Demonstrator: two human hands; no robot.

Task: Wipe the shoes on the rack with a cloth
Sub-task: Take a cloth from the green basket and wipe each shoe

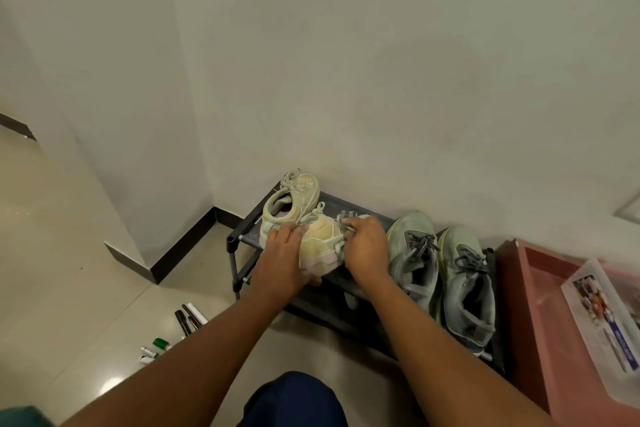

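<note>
Head view: left hand (282, 258) and right hand (365, 250) grip a shoe (323, 244) over the rack (242, 237); wall (381, 80) beyond, floor (86, 253) leftward.

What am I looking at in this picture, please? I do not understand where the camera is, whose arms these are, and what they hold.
There is no machine here. A person wears one camera on the head, and it looks forward and down, so the two bare arms coming in from the bottom are that person's own.

Both hands grip a pale cream sneaker above the top shelf of a dark shoe rack by the wall: the left hand at one end, the right hand at the laces. Whether a cloth is in either hand cannot be seen.

On the rack are a second cream sneaker behind and two grey sneakers to the right. Pens and small bottles lie on the floor, and a pink tray is at the right.
</note>
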